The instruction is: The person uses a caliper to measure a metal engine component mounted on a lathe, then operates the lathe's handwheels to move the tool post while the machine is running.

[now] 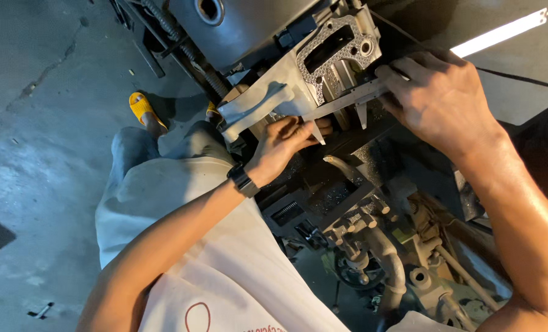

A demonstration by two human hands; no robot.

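A grey steel caliper (348, 101) lies slantwise across the machined face of a cast metal part (338, 52) clamped on a lathe (348, 190). The caliper is a long flat bar, dull and worn, with a pointed jaw hanging down near its middle and another at its lower left end; its upper end is hidden under the right hand (440, 101).

The right hand is closed over that upper end, fingers curled on top of the bar and pressing it against the casting. The left hand (286, 141) sits at the lower end — fingers pinched together on the bar just beside the pointed jaw, with a dark watch (243, 180) on the wrist.

The casting is pale, with a speckled gasket face, a large slot-like opening and a round bore at its upper right corner. A light bracket (252, 110) juts out to its left, close to the left hand.

Below the hands the lathe crowds in — tool post, levers and handles fill the space under the right forearm. Open room lies to the left, over bare concrete floor (40, 123), where a yellow sandal (140, 106) shows. A bright tube light (501, 32) runs behind the right hand.
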